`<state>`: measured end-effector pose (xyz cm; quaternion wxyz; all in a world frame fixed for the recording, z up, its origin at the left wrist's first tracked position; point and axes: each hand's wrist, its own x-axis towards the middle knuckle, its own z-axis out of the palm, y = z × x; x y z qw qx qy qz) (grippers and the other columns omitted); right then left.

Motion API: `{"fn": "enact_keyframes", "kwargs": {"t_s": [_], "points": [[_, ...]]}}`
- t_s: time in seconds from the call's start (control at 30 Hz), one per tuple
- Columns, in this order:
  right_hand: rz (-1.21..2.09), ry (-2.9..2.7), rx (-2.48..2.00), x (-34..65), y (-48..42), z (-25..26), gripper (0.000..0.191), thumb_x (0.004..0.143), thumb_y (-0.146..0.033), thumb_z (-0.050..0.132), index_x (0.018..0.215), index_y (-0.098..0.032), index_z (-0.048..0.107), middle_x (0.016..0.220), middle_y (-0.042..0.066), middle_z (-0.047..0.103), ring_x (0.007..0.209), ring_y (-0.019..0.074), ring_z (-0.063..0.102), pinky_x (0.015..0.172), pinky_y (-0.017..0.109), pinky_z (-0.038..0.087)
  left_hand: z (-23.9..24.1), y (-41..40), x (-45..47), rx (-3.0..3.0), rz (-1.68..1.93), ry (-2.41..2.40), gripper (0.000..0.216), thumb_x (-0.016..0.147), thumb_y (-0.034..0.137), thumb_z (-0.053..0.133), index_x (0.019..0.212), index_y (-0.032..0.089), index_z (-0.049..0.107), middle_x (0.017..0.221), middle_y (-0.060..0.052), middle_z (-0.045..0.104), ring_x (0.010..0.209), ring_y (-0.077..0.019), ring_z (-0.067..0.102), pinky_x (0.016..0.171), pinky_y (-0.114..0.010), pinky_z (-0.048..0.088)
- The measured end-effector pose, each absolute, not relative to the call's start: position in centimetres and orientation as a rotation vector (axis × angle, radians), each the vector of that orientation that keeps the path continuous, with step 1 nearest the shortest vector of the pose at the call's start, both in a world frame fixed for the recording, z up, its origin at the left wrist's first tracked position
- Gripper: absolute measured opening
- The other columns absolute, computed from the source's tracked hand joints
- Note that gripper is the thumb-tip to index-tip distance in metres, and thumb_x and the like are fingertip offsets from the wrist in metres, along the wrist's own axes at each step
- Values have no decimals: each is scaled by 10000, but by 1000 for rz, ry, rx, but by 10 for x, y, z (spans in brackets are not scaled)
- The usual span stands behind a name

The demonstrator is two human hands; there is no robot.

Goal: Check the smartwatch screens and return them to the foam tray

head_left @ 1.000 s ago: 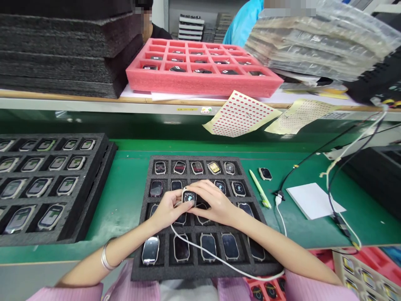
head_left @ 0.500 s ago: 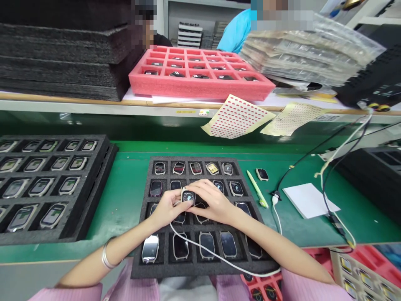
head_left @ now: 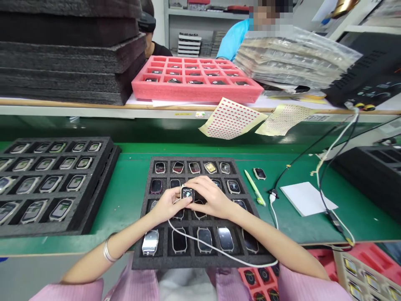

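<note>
black foam makes up the tray (head_left: 172,264) in front of me, its pockets lined with smartwatches lying face up. over its middle rows i hold one watch (head_left: 187,192), screen lit and turned towards me. the fingers of my left hand (head_left: 166,207) grip it from the left, thumb at the lower edge of the screen, while those of my right hand (head_left: 214,198) curl over its top and right side. a white cable (head_left: 260,266) hangs from beside my left fingers and crosses the tray's front row towards my right forearm, which hides part of it. whether it touches the watch i cannot tell. to the right of the tray, a green pen (head_left: 254,187) and another watch (head_left: 259,173) lie near each other on the green worktop (head_left: 131,175), with white paper (head_left: 308,198) further right. another watch-filled tray (head_left: 97,175) sits at my left.
</note>
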<state>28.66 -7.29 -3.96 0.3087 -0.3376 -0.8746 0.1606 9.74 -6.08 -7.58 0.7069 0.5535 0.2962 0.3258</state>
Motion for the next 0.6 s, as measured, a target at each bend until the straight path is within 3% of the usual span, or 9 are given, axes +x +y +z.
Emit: {"fn": "enact_keyframes", "kwargs": {"t_s": [0.17, 0.3, 0.43, 0.6], "points": [[460, -2211, -1140, 305, -57, -43, 378, 807, -309, 698, 1134, -179, 557, 1131, 113, 541, 1064, 248, 553, 904, 397, 480, -77, -67, 81, 1276, 675, 718, 372, 791, 480, 645, 888, 126, 583, 733, -30, 619, 725, -152, 572, 694, -248, 446], [372, -2339, -1215, 313, -49, -51, 388, 752, -228, 730, 1109, -145, 603, 1109, 136, 547, 1049, 292, 550, 914, 463, 455, -74, -78, 63, 1267, 629, 797, 351, 815, 485, 612, 838, 139, 555, 671, 7, 583, 465, -70, 451, 457, -191, 363], [302, -2503, -1190, 291, -47, -46, 339, 834, -236, 645, 1153, -130, 597, 1176, 162, 516, 1102, 301, 494, 925, 471, 418, -72, -83, 57, 1141, 615, 814, 339, 821, 474, 604, 825, 144, 530, 520, 78, 461, 326, -32, 275, 340, -175, 242], [268, -2744, -1127, 250, -25, -39, 225, 783, -267, 712, 909, -85, 672, 1026, 157, 551, 946, 304, 524, 802, 455, 448, -81, -79, 58, 1069, 693, 810, 298, 822, 419, 616, 898, 147, 522, 641, 35, 550, 371, -30, 312, 360, -166, 283]]}}
